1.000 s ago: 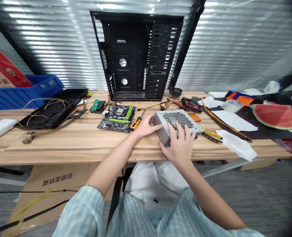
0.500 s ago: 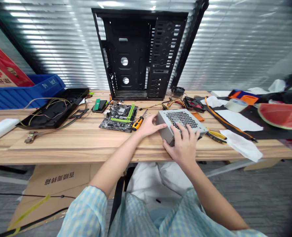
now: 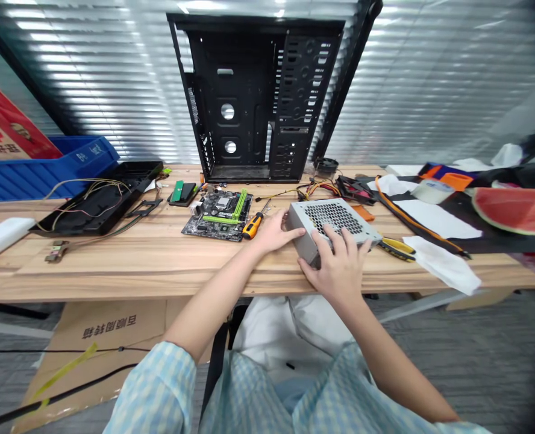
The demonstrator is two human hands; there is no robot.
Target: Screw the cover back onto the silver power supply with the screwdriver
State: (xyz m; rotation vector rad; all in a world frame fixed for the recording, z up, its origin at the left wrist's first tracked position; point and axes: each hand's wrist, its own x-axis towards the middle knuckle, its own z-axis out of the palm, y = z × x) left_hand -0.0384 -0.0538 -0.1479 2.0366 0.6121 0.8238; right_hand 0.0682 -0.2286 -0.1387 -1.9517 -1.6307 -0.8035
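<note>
A grey computer power supply (image 3: 306,238) with a honeycomb grille on top lies on the table near its front edge. My left hand (image 3: 276,231) is against its left side, the thumb along the near face and the other fingers partly hidden behind the corner. From the front, my right hand (image 3: 340,262) grips it, with fingers bent over the top grille and the thumb on the front face. Left of my left hand, an orange and black screwdriver (image 3: 252,225) lies beside a motherboard (image 3: 217,215) with green memory slots. Coloured cables (image 3: 324,188) spread out behind the power supply.
A black computer case (image 3: 244,90) stands upright at the back. To the left are a black tray-like panel (image 3: 100,205) with wires and a blue bin (image 3: 84,157). Yellow-handled pliers (image 3: 397,248), white paper (image 3: 446,262) and a black fan (image 3: 353,190) lie to the right.
Almost nothing differs. The fingers of my right hand have shifted slightly on the power supply, which stays in the same place.
</note>
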